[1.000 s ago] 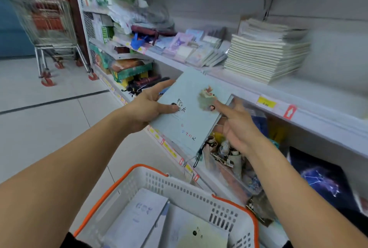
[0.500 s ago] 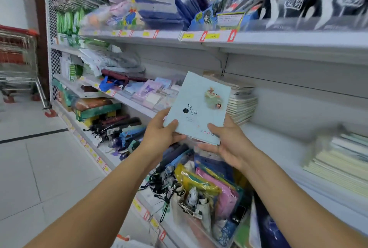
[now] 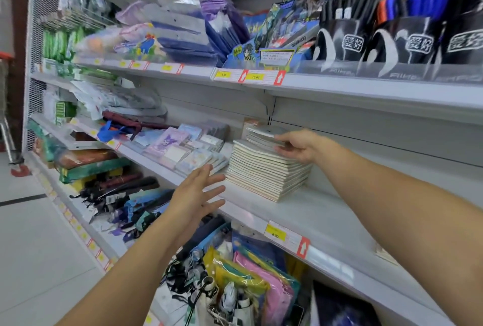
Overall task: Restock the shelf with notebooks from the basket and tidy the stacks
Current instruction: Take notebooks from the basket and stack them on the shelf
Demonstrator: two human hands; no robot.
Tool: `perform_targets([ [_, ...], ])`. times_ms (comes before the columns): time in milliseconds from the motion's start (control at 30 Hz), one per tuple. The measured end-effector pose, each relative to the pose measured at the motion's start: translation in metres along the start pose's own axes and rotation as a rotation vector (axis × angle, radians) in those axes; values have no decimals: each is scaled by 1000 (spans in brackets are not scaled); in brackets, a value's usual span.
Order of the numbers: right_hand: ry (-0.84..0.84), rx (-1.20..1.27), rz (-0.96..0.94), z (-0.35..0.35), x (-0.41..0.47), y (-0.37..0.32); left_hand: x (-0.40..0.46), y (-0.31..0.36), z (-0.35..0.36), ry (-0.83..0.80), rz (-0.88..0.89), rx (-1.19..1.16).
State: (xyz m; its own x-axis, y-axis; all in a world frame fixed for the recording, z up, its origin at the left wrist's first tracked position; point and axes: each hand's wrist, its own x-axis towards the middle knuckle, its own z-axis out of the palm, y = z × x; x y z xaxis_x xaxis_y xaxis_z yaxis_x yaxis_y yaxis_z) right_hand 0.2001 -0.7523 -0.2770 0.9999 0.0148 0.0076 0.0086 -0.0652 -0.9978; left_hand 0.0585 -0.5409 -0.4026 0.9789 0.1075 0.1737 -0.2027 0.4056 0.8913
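A tall stack of pale notebooks (image 3: pixel 264 168) stands on the white middle shelf (image 3: pixel 313 210), with a smaller, skewed pile on top of it. My right hand (image 3: pixel 300 145) rests on the right side of that upper pile, fingers curled over the top notebooks' edges. In front of the shelf edge, left of the stack, my left hand (image 3: pixel 198 192) hovers with fingers spread and nothing in it. The pale blue notebook and the basket are out of sight.
Small pastel notebooks (image 3: pixel 183 147) lie left of the stack. Yellow price tags (image 3: pixel 275 232) line the shelf edge. Above is a shelf with blue pouches and black pen boxes (image 3: pixel 407 43). Below hang colourful plastic pouches (image 3: pixel 251 281) and umbrellas (image 3: pixel 122 189). Tiled floor lies at left.
The pale blue notebook that both hands held has left them. My right hand has reached onto the top of the stack, my left hand has opened, and the view has swung up from the basket.
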Motion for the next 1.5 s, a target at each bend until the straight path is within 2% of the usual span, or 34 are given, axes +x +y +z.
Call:
perform_targets([
  [67, 22, -219, -23, -4, 11, 3, 1, 0, -4, 12, 7, 11],
  [167, 85, -403, -56, -5, 28, 4, 1, -2, -6, 16, -5, 50],
  [300, 325, -821, -149, -1, 36, 1, 0, -6, -12, 49, -26, 107],
  [400, 392, -1041, -246, 0, 41, 8, -2, -6, -16, 75, -22, 120],
  [600, 394, -1060, -255, 5, 51, 9, -4, -4, -19, 103, -39, 150],
  [767, 338, -1198, -216, -3, 49, 12, -8, -5, -17, 96, -65, 191],
  [867, 470, -1151, -431, 4, 22, 22, -10, -4, -24, 84, -85, 243],
  [933, 640, -890, -715, 18, -21, 42, -13, -2, -32, 90, -115, 337],
  [967, 642, -699, -865, 32, -46, 63, -16, -2, -38, 110, -131, 407],
  [1000, 550, -514, -955, 51, -74, 92, -19, -3, -46, 134, -150, 491],
  [1033, 388, -397, -956, 71, -102, 133, -23, -5, -57, 152, -169, 587],
  [1100, -124, -412, -746, 108, -152, 229, -35, -11, -83, 123, -218, 828],
  [1167, -774, -705, -405, 132, -202, 329, -57, -18, -113, -23, -388, 1120],
  [1200, -1038, -903, -282, 136, -223, 375, -69, -22, -128, -135, -533, 1254],
  [1233, -1225, -1078, -221, 136, -240, 416, -81, -25, -142, -256, -690, 1371],
  [1300, -1405, -1325, -238, 131, -264, 475, -103, -28, -165, -433, -950, 1516],
  [1367, -1416, -1438, -348, 129, -272, 502, -118, -24, -180, -449, -1051, 1564],
  [1433, -1369, -1511, -466, 132, -271, 505, -127, -18, -191, -398, -1003, 1575],
  [1500, -1370, -1603, -470, 136, -267, 500, -131, -12, -198, -326, -900, 1554],
])
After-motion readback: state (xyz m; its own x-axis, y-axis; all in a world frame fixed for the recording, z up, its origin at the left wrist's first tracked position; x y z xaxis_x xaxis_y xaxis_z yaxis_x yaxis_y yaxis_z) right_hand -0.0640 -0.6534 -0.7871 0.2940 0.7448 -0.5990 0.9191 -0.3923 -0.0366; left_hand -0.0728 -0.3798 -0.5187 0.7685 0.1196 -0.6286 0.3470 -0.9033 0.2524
